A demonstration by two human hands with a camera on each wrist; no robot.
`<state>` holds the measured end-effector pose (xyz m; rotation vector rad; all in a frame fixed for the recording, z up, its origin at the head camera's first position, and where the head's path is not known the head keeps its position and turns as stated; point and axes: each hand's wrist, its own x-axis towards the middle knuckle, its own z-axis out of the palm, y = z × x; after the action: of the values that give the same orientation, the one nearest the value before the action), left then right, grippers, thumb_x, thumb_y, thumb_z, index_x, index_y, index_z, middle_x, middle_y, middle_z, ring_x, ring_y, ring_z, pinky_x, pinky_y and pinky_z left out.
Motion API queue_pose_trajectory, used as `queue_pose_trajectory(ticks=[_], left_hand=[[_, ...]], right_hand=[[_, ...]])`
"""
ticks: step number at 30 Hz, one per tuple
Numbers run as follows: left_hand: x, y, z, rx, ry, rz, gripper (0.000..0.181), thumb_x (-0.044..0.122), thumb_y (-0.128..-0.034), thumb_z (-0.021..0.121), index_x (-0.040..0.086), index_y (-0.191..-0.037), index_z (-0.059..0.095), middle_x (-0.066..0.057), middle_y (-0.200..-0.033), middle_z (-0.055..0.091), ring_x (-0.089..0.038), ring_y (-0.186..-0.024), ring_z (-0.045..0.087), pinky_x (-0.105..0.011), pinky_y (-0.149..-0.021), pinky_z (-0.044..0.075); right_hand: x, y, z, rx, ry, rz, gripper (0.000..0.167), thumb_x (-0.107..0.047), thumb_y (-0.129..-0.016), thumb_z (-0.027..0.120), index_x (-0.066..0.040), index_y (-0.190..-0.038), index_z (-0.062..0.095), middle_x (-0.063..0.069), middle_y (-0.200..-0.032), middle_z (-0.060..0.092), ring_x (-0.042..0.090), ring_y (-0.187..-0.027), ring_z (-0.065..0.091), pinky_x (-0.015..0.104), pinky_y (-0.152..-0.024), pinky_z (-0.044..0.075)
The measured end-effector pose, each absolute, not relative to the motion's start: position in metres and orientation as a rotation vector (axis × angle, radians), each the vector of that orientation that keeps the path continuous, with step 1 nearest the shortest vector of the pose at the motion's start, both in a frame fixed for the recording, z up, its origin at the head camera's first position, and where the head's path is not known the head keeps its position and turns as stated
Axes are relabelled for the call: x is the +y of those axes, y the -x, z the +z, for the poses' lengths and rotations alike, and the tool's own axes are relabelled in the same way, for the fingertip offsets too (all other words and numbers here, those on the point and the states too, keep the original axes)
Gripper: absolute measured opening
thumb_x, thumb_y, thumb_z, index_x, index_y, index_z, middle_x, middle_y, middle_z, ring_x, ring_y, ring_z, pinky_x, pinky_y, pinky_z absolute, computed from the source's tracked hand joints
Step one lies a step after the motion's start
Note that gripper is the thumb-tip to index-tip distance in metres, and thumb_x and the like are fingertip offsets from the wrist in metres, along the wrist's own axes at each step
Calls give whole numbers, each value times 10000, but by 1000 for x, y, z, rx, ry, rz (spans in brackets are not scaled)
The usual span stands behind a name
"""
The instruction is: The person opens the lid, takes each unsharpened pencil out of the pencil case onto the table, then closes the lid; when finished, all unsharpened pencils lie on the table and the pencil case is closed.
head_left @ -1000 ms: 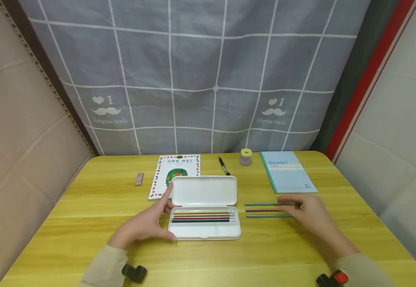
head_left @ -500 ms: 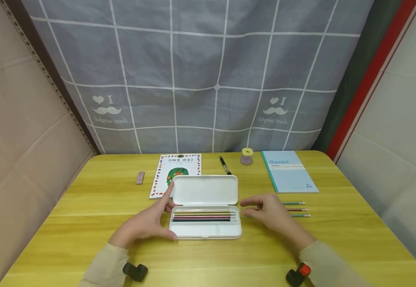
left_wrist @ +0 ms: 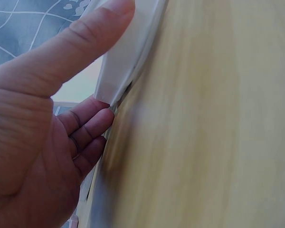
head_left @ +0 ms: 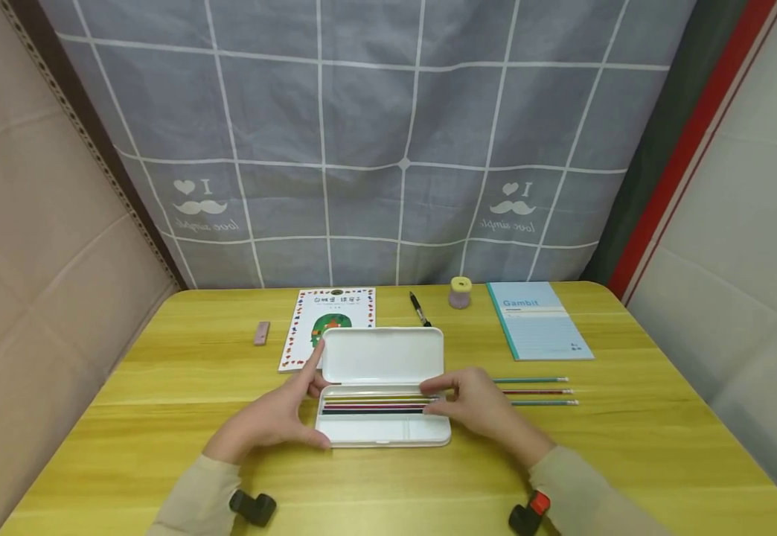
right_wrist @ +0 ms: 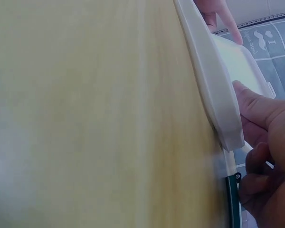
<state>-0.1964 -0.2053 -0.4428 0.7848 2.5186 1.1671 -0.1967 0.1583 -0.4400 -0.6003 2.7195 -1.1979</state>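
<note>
An opened white pencil case (head_left: 362, 430) lies on the table, lid tilted back, with a row of pencils (head_left: 378, 406) in its rear compartment. At its left end my left hand (head_left: 271, 420) holds it, thumb on the front corner and index finger up along the lid. My right hand (head_left: 485, 406) reaches over its right end, thumb and index finger apart at the pencils' eraser ends. In the right wrist view the right thumb (right_wrist: 256, 104) extends over the case wall; its index fingertip is hidden there. Three more pencils (head_left: 542, 391) lie right of the case, partly behind my right hand.
Behind the case are a picture book (head_left: 298, 335), a black pen (head_left: 419, 309) and a yellow-topped spool-like item (head_left: 459, 292). A blue notebook (head_left: 542, 327) lies back right, and a pink eraser (head_left: 262, 333) to the left. A grey checked curtain (head_left: 362, 201) hangs behind the table.
My right hand has moved left from the three pencils on the table to the right end of the case. Those pencils stay in place, and my left hand keeps its hold.
</note>
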Motion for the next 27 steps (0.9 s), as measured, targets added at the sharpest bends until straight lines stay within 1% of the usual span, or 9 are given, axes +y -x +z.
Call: queue_pose_trajectory(ticks=[2, 3, 4, 6, 8, 10, 16, 20, 27], left_hand=[[-206, 196, -442, 2520, -782, 1167, 1497, 381, -714, 976, 224, -1663, -171, -29, -1292, 546, -231, -1211, 502, -352, -1077, 436], [-206, 196, -442, 2522, -781, 1167, 1499, 382, -712, 977, 224, -1664, -170, -30, -1289, 546, -232, -1211, 502, -355, -1078, 436], [-206, 196, -442, 2523, -780, 1166, 1500, 384, -711, 977, 225, -1664, -171, -29, -1289, 545, -231, -1211, 501, -355, -1076, 437], [-206, 196, -441, 2527, -776, 1160, 1502, 389, -710, 977, 226, -1664, -171, -28, -1290, 544, -230, -1210, 500, -360, -1076, 438], [-206, 196, -441, 2528, -772, 1158, 1501, 393, -709, 977, 227, -1665, -168, -26, -1292, 546, -231, -1210, 502, -365, -1076, 439], [-206, 196, -441, 2530, -768, 1153, 1498, 403, -710, 974, 234, -1665, -167, -22, -1294, 545, -228, -1212, 502, -372, -1076, 441], [-206, 196, -440, 2528, -778, 1153, 1498, 403, -713, 973, 233, -1663, -173, -29, -1296, 541, -229, -1211, 500, -379, -1069, 444], [-206, 197, -441, 2531, -776, 1151, 1501, 413, -708, 974, 241, -1664, -171, -19, -1290, 545, -221, -1207, 504, -359, -1065, 447], [-207, 199, -441, 2528, -765, 1156, 1518, 420, -688, 983, 238, -1666, -163, 15, -1275, 561, -202, -1201, 513, -334, -1076, 437]], right_hand=[[155, 197, -439, 2711, 581, -1190, 257, -239, -887, 851, -164, -1131, 820, -32, -1114, 784, 160, -1051, 702, 341, -869, 582], [154, 197, -438, 2711, 570, -1182, 250, -234, -888, 849, -169, -1128, 821, -39, -1110, 783, 162, -1078, 700, 349, -890, 580], [153, 197, -437, 2711, 566, -1177, 236, -220, -891, 846, -169, -1120, 822, -41, -1099, 783, 162, -1050, 699, 342, -869, 580], [150, 197, -437, 2715, 566, -1158, 211, -191, -893, 842, -174, -1103, 825, -48, -1065, 783, 140, -906, 674, 282, -755, 556], [148, 197, -435, 2726, 579, -1136, 191, -161, -895, 837, -175, -1086, 828, -59, -1031, 777, 117, -788, 604, 236, -654, 486], [146, 197, -435, 2737, 595, -1112, 182, -134, -894, 835, -171, -1072, 830, -70, -1006, 770, 116, -733, 543, 231, -609, 437], [142, 197, -432, 2779, 624, -1037, 169, -134, -893, 836, -195, -1051, 834, -85, -1014, 772, 107, -896, 630, 273, -758, 514], [141, 196, -430, 2803, 650, -1013, 153, -128, -892, 836, -211, -1021, 837, -92, -1003, 770, 113, -949, 669, 302, -807, 547], [139, 193, -428, 2882, 723, -964, 91, -151, -905, 826, -220, -961, 847, -115, -945, 754, 62, -857, 652, 276, -745, 541]])
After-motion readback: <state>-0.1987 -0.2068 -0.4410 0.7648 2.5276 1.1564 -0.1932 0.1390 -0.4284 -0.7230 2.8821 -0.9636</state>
